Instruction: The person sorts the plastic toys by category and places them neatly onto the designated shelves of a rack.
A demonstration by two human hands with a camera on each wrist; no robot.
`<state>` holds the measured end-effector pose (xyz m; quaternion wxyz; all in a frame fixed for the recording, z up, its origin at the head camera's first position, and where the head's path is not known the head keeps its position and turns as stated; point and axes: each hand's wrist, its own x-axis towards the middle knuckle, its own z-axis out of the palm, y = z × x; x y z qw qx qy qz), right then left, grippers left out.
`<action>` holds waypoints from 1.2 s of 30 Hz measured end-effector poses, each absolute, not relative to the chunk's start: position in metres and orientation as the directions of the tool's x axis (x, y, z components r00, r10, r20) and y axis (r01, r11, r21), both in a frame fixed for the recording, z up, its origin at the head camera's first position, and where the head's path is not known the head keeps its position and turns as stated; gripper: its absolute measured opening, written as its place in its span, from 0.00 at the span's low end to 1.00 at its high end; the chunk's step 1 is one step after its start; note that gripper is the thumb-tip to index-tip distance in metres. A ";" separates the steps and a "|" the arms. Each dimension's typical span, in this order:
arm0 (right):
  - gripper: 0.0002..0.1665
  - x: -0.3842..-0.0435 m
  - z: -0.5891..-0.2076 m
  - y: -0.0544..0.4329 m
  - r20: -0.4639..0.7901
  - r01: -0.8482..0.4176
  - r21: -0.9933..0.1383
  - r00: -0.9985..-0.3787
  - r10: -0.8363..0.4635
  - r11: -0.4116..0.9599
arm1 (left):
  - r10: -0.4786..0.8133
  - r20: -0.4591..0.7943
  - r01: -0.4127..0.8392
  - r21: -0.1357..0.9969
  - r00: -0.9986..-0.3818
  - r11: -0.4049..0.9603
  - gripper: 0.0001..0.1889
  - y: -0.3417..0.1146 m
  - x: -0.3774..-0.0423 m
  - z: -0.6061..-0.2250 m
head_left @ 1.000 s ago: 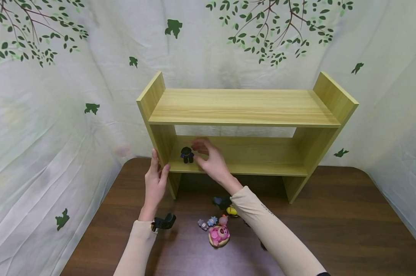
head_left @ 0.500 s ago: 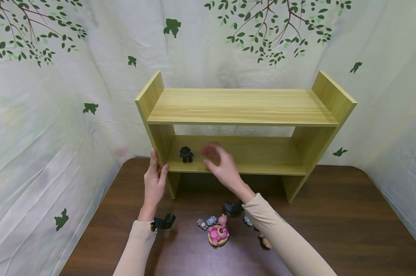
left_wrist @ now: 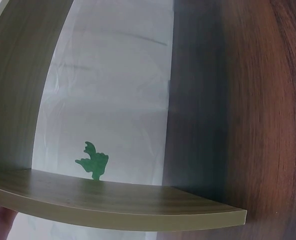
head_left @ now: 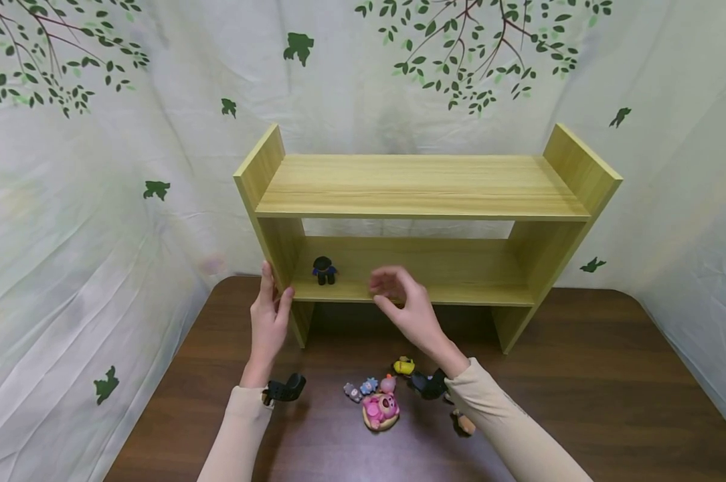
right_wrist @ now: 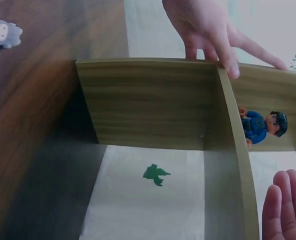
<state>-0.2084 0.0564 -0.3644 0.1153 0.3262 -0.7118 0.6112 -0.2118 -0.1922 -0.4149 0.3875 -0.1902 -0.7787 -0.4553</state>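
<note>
A small toy figure point(head_left: 324, 270) with a black cap and blue outfit stands at the left end of the lower board of the wooden shelf point(head_left: 425, 187). My left hand point(head_left: 269, 326) rests on the shelf's left side panel, its thumb touching the front edge; the right wrist view shows this same hand point(right_wrist: 203, 27) from the other side. Holding nothing, my right hand point(head_left: 412, 313) hovers in front of the lower board, right of the toy figure, with loosely curved fingers. In the left wrist view only a fingertip point(left_wrist: 1, 222) shows.
On the brown table point(head_left: 591, 402) lie a pink bear toy point(head_left: 381, 410), small grey and blue toys point(head_left: 369, 385), and a yellow toy point(head_left: 403, 365). A brown toy point(head_left: 462, 423) lies partly behind my right sleeve. A leaf-printed cloth point(head_left: 363, 87) hangs behind the shelf.
My right hand has moved away from the toy figure, to the right and toward me. The figure stays standing on the board, and my left hand has kept its place.
</note>
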 end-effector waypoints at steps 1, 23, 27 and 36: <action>0.18 -0.207 -0.366 0.058 0.562 -0.605 -0.796 -0.761 -0.325 0.038 | -0.057 0.777 0.649 0.561 -0.627 0.513 0.51 -0.192 -0.212 -0.415; 0.15 -0.183 -0.402 0.081 0.503 -0.557 -0.827 -0.795 -0.341 0.079 | -0.068 0.779 0.649 0.564 -0.624 0.511 0.50 -0.190 -0.211 -0.415; 0.14 -0.179 -0.411 0.086 0.496 -0.558 -0.823 -0.799 -0.340 0.111 | -0.070 0.776 0.649 0.569 -0.626 0.506 0.49 -0.190 -0.211 -0.415; 0.16 -0.174 -0.444 0.094 0.427 -0.511 -0.832 -0.838 -0.339 0.217 | -0.077 0.774 0.644 0.572 -0.628 0.508 0.48 -0.190 -0.211 -0.416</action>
